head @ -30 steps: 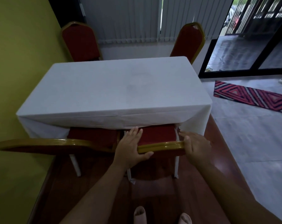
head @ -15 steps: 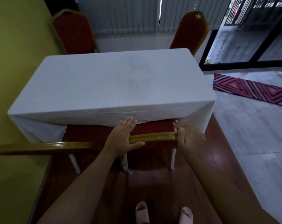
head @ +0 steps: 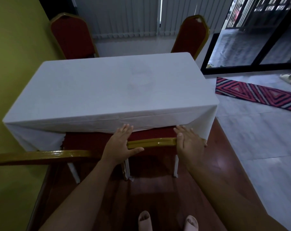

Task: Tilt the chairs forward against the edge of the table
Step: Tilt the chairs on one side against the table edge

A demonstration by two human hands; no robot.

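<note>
With straight fingers, the left hand [head: 120, 144] and right hand [head: 189, 142] press the near-right chair [head: 151, 142] toward the table's [head: 108, 89] near edge, while the far-left chair [head: 73, 35] and far-right chair [head: 191, 36] stand upright, apparently still to do.

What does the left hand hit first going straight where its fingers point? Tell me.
Probably the tablecloth, at its hanging front; the left hand rests on the chair back, fingers nearly there.

Head view looks steeply down and forward over the table [head: 108, 90]
</note>
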